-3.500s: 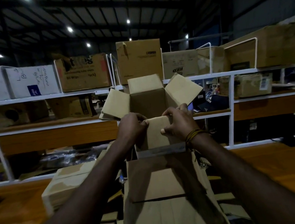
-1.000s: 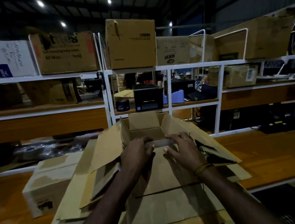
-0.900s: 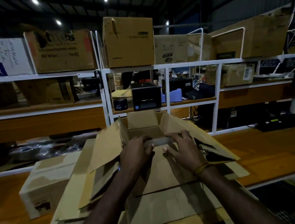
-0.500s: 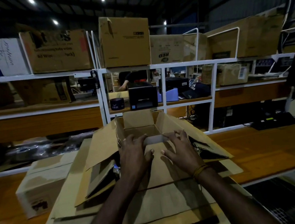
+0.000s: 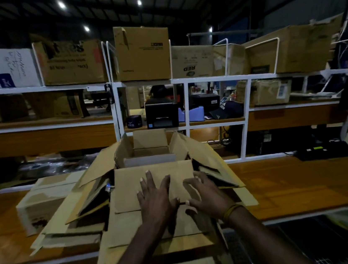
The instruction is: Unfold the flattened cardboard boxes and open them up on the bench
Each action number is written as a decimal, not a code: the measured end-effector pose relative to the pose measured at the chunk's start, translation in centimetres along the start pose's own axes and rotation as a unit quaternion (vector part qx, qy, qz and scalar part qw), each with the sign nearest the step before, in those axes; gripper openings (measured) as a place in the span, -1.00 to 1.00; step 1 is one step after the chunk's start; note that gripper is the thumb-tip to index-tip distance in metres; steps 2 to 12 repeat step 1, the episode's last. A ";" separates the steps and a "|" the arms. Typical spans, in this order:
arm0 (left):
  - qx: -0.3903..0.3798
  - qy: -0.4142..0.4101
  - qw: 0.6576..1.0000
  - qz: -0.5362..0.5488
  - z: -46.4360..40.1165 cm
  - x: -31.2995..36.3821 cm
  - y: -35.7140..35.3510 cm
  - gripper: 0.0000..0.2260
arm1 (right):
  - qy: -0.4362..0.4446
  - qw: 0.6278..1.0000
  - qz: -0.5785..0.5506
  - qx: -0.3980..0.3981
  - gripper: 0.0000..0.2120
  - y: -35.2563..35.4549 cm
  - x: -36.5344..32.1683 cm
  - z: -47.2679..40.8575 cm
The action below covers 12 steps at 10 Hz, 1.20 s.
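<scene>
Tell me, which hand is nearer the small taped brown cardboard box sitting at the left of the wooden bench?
Left. The left hand lies flat on the front flap, the box off to its left; the right hand rests farther right on that flap.

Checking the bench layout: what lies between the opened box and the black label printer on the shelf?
Head view: only the opened box's raised far flap; the printer sits just behind.

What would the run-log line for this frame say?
stage: box opened, on bench | left hand: flat on near flap | right hand: fingers spread on flap | nothing gripped
</scene>
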State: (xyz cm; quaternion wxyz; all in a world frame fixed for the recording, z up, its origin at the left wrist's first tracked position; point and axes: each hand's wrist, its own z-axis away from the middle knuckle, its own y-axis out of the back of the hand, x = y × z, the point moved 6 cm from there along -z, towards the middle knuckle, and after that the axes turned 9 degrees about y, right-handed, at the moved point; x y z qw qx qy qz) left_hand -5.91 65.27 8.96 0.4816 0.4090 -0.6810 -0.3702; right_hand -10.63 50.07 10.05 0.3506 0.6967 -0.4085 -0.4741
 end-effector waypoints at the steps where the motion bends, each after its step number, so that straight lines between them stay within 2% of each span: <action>1: -0.023 0.007 0.999 -0.021 2.4 2.8 -1.5 -0.30 | -0.004 1.000 0.008 0.005 -0.40 1.7 2.3 2.7; 12: -0.023 0.007 0.999 -0.021 2.4 2.8 -1.5 -0.30 | -0.004 1.000 0.008 0.005 -0.40 1.7 2.3 2.7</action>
